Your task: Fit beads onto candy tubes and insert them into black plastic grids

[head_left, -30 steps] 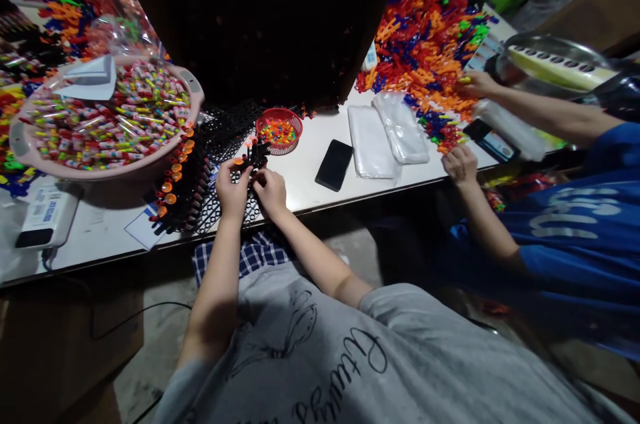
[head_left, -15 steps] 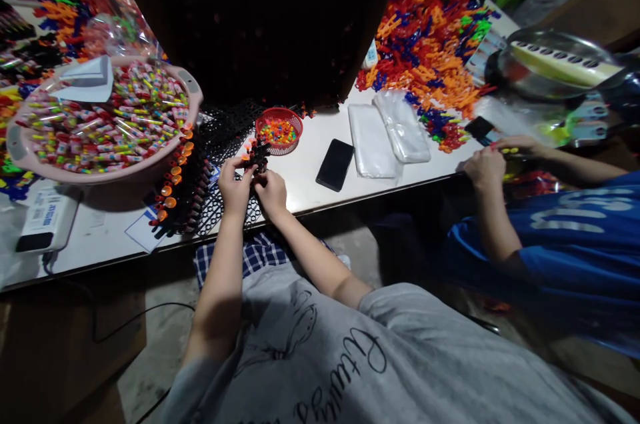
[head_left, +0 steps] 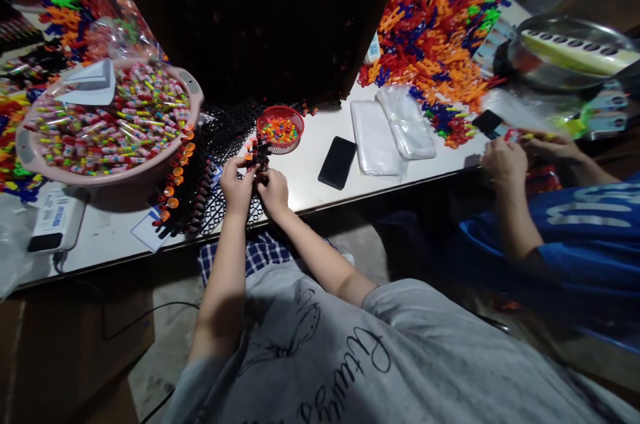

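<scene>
My left hand (head_left: 237,185) and my right hand (head_left: 273,193) are closed close together near the table's front edge. Between them is a cluster of small black plastic parts (head_left: 259,156) with orange tips; fingers cover much of it. Just beyond my hands stands a red basket (head_left: 301,133) of small bright beads. Left of my left hand, a row of black pieces with orange cups (head_left: 176,174) lies on black netting-like strips (head_left: 216,196). Farther left is a pink basin (head_left: 195,101) full of small wrapped, colourful tubes.
A black phone (head_left: 337,163) and clear plastic bags (head_left: 376,139) lie to the right. A large dark box (head_left: 250,17) rises behind. Colourful plastic pieces (head_left: 435,44) are heaped at the back right. A co-worker's hands (head_left: 506,161) are at the right, near a metal bowl (head_left: 545,81).
The view has shifted slightly. My hands stay closed on the black parts in nearly the same place. The co-worker's hands have moved a little to the right.
</scene>
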The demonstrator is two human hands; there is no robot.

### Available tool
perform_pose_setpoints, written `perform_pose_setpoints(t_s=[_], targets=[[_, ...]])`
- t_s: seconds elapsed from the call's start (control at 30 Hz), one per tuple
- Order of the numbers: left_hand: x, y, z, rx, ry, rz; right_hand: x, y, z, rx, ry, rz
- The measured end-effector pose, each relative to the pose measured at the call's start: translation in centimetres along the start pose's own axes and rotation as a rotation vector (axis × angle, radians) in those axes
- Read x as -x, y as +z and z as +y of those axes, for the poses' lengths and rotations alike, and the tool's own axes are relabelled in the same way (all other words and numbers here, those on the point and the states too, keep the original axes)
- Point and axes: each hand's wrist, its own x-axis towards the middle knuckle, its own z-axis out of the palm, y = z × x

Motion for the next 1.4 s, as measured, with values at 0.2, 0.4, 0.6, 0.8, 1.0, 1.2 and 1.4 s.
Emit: perform_pose_setpoints(t_s=[0.2,0.4,0.6,0.8,1.0,1.2,1.4], targets=[[0.5,0.0,-0.6,0.007,-0.003,0.005,0.0,-0.2,-0.3,0.030,0.007,-0.009],[0.5,0.1,-1.2,-0.030,-0.036,0.050,0.1,-0.5,-0.8,0.081,0.022,-0.002],[0.4,0.3,-1.6,-0.099,-0.029,0.072,-0.1,-0.5,-1.0,0.098,0.023,-0.020],[0.4,0.5,-2.0,-0.113,-0.033,0.071,-0.4,-0.3,-0.9,0.126,0.031,-0.030],[0.7,0.7,-2.9,-0.107,-0.028,0.060,-0.3,-0.4,-0.9,0.143,0.028,-0.036],[3.7,0.7,-3.6,-0.050,-0.097,0.056,-0.2,-0.4,-0.8,0.137,0.012,-0.036],[4.7,1.3,-4.5,-0.038,-0.208,-0.010,-0.3,-0.6,-1.1,0.171,-0.002,-0.046]])
